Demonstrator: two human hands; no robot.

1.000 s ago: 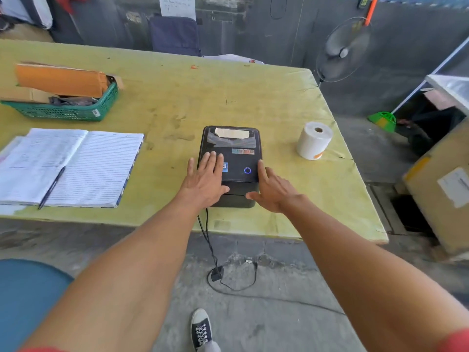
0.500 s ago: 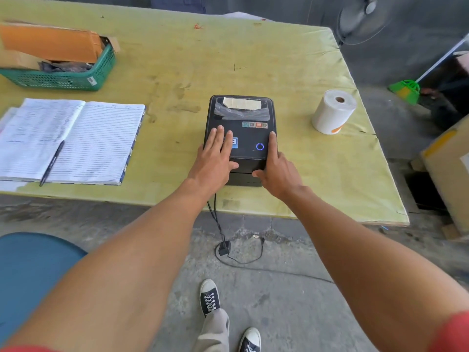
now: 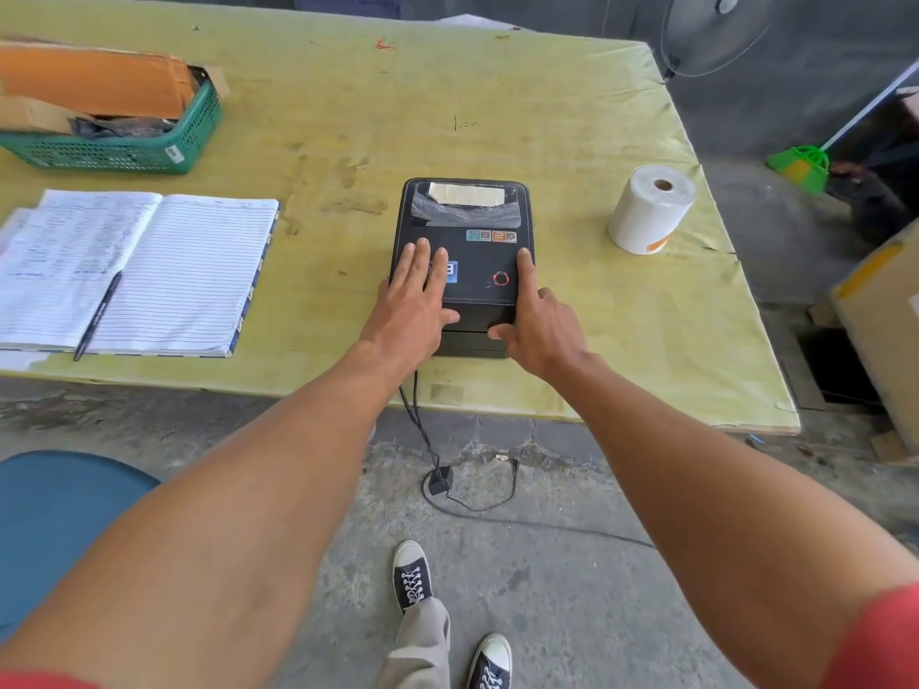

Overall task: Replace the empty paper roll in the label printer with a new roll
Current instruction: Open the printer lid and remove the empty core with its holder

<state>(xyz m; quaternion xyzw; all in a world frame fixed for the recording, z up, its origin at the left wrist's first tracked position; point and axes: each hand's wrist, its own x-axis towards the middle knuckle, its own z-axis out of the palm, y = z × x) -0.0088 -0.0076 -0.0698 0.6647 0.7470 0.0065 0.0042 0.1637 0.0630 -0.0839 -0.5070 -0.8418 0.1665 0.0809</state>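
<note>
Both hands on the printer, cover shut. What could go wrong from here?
1. The printer sits near the front edge of the table. With the left hand and right hand pushing on it, it may slide toward the drop.
2. Its cable hangs down beside a shoe, so a snagged foot could tug the printer.
3. The new roll stands by the right edge and may be easy to knock off when reached for.

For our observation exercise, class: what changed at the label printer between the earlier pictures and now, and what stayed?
The right hand slid further onto the label printer, index finger along its right edge. The ring light turned from blue to red. The left hand stayed flat on the lid; the lid stayed closed and the new roll untouched on the table.
</note>
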